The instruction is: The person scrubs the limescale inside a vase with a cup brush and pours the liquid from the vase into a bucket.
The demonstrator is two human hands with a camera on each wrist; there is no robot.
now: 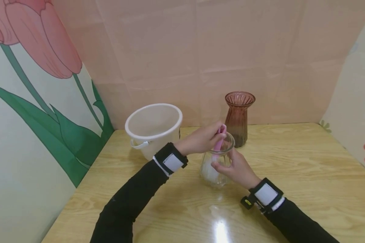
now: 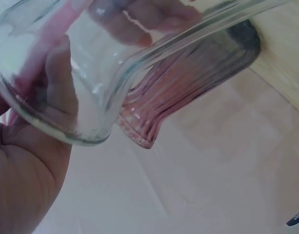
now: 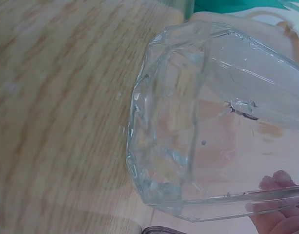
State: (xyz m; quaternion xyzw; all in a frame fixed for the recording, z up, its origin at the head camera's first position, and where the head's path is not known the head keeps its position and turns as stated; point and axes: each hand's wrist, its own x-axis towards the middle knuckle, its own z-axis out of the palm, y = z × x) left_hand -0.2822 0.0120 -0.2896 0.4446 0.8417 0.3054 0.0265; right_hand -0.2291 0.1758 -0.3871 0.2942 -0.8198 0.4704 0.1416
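Note:
My left hand (image 1: 202,139) pinches the pink handle of a brush (image 1: 220,140) at the mouth of a clear glass vase (image 1: 216,182). The handle runs down through the opening, and a whitish, blurred mass shows through the glass below it. In the left wrist view, fingers and the pink handle (image 2: 44,46) appear through the vase's neck. My right hand (image 1: 238,168) grips the vase around its upper side, thumb in front. The faceted vase base (image 3: 161,126) fills the right wrist view; whether it touches the table I cannot tell.
Behind the clear vase stands a reddish-brown ribbed glass vase (image 1: 239,118). To the left is a white bucket (image 1: 153,135) with its handle hanging down. All are on a wooden table (image 1: 307,175), which meets a pink-covered back wall (image 1: 158,50).

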